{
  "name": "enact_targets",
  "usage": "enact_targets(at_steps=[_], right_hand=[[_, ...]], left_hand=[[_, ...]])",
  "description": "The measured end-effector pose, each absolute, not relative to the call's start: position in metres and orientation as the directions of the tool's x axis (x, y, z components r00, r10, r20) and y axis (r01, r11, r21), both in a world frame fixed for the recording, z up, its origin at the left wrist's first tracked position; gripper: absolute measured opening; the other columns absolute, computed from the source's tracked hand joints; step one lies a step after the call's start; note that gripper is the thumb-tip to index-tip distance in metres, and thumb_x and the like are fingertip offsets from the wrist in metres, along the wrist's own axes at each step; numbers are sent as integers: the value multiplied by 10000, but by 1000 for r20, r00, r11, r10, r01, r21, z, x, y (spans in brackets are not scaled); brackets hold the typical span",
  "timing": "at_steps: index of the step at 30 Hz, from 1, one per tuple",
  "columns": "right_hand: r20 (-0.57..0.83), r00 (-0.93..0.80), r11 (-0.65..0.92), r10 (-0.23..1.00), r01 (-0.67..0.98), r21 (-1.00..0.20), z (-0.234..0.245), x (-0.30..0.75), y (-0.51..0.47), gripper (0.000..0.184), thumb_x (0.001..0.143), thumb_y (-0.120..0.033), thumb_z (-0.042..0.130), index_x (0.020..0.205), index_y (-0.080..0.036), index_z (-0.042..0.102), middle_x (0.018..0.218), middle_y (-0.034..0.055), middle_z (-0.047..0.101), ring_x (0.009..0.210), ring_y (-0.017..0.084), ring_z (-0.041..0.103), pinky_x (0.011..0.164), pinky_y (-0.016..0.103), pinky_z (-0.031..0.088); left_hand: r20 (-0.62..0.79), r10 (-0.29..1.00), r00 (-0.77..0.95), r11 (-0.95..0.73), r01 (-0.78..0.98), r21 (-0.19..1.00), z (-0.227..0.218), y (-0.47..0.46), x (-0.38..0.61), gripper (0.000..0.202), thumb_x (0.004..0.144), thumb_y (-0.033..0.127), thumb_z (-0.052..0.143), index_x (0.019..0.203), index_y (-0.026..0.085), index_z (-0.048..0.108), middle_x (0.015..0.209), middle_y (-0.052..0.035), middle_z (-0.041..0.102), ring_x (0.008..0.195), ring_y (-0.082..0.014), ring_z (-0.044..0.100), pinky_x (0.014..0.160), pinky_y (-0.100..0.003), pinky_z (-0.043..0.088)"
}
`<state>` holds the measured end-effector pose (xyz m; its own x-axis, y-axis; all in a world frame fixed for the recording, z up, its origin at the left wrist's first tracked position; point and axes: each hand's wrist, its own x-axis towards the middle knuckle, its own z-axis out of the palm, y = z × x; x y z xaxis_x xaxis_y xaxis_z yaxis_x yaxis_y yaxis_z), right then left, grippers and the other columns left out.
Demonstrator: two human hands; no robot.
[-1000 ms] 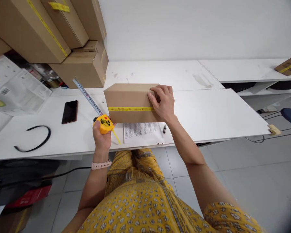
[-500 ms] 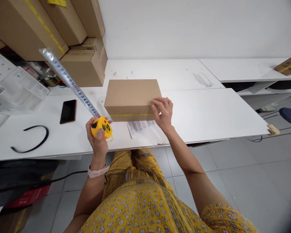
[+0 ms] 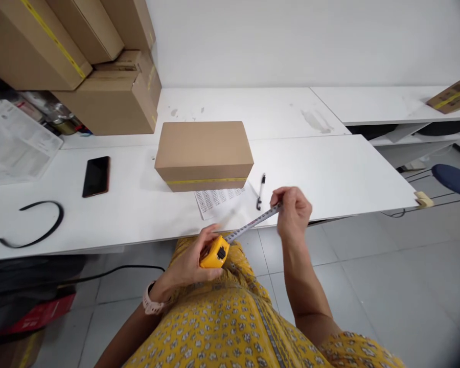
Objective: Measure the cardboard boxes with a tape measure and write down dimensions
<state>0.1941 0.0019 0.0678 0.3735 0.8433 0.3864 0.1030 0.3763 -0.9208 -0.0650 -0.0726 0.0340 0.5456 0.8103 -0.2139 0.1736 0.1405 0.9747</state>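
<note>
Clamps fingers of the left hand point(image 3: 190, 261) around a tape measure point(image 3: 214, 252) by the table's near edge point(image 3: 118, 240); pinches the blade point(image 3: 253, 222) at right in fingers of the right hand point(image 3: 294, 213). Faces a box point(image 3: 204, 145) beyond.

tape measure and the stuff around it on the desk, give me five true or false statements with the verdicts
1. The left hand holds the yellow tape measure. True.
2. The cardboard box stands on the white desk. True.
3. The right hand rests on the cardboard box. False: it is apart from the box and holds the outer end of the tape blade.
4. The pen lies between the cardboard box and the right hand. True.
5. The phone lies to the right of the cardboard box. False: it lies to the left.
</note>
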Motion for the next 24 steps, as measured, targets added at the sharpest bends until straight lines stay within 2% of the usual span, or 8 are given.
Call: enact_targets(at_steps=[3, 7, 10, 12, 16, 20, 22, 24], right_hand=[[432, 310, 365, 847, 252, -896, 35, 170, -22, 391, 1019, -438, 526, 745, -211, 690, 637, -8, 644, 566, 120, 588, 535, 255, 456], [513, 67, 463, 856, 344, -817, 4, 149, -35, 338, 1036, -380, 456, 948, -218, 739, 722, 13, 682, 636, 147, 639, 607, 288, 509], [454, 204, 327, 867, 454, -829, -7, 163, -17, 378, 1047, -394, 390, 1059, -219, 725, 848, 55, 700, 799, 196, 665, 758, 358, 550], [439, 309, 200, 843, 578, -791, -15, 181, 4, 357, 1030, -411, 429, 1067, -215, 724, 1001, 104, 709, 960, 236, 647, 886, 423, 536], [402, 203, 90, 893, 795, -600, -36, 207, 43, 366, 978, -430, 537, 1218, -222, 720, 1423, 181, 572, 1344, 334, 479, 1076, 560, 429], [320, 64, 92, 945, 889, -449, -53, 209, 54, 385, 972, -428, 578, 1300, -266, 697, 1504, 128, 550, 1443, 341, 405, 1156, 576, 346], [314, 44, 97, 948, 903, -419, -56, 208, 53, 399, 984, -434, 562, 1327, -269, 684, 1512, 119, 553, 1455, 334, 404, 1173, 565, 330], [308, 41, 92, 950, 909, -406, -57, 207, 51, 416, 990, -442, 555, 1351, -271, 671, 1533, 117, 539, 1464, 335, 403, 1180, 565, 325]], left_hand=[[-139, 851, 507, 126, 60, 990, 31, -66, -55, 979, 747, 327, 831, 1524, 339, 235, 1287, -79, 539, 1176, -266, 595, 997, -419, 497], [-28, 877, 480, 10, 40, 999, 33, -57, -45, 967, 728, 318, 865, 1500, 356, 285, 1200, -52, 555, 1035, -219, 626, 891, -363, 533], [131, 927, 352, -163, 60, 985, 43, -41, -48, 929, 705, 303, 881, 1470, 360, 358, 1169, -46, 592, 980, -205, 651, 843, -343, 556], [284, 940, 189, -310, 126, 943, 55, -21, -54, 897, 674, 307, 900, 1430, 349, 420, 1181, -48, 612, 977, -209, 665, 816, -336, 569], [581, 809, -89, -502, 409, 762, 84, 38, -68, 818, 619, 306, 922, 1336, 291, 530, 1244, -55, 620, 1107, -253, 646, 948, -414, 548], [664, 747, 13, -525, 624, 579, 98, 96, -79, 635, 685, 302, 882, 1261, 259, 620, 1279, -66, 640, 1206, -288, 594, 1086, -483, 461], [631, 766, 121, -540, 654, 530, 97, 114, -84, 548, 729, 414, 873, 1205, 247, 657, 1328, -72, 628, 1259, -314, 564, 1138, -521, 405], [590, 774, 229, -567, 666, 485, 94, 125, -89, 626, 704, 591, 865, 1186, 241, 673, 1418, -78, 580, 1314, -350, 524, 1171, -569, 351]])
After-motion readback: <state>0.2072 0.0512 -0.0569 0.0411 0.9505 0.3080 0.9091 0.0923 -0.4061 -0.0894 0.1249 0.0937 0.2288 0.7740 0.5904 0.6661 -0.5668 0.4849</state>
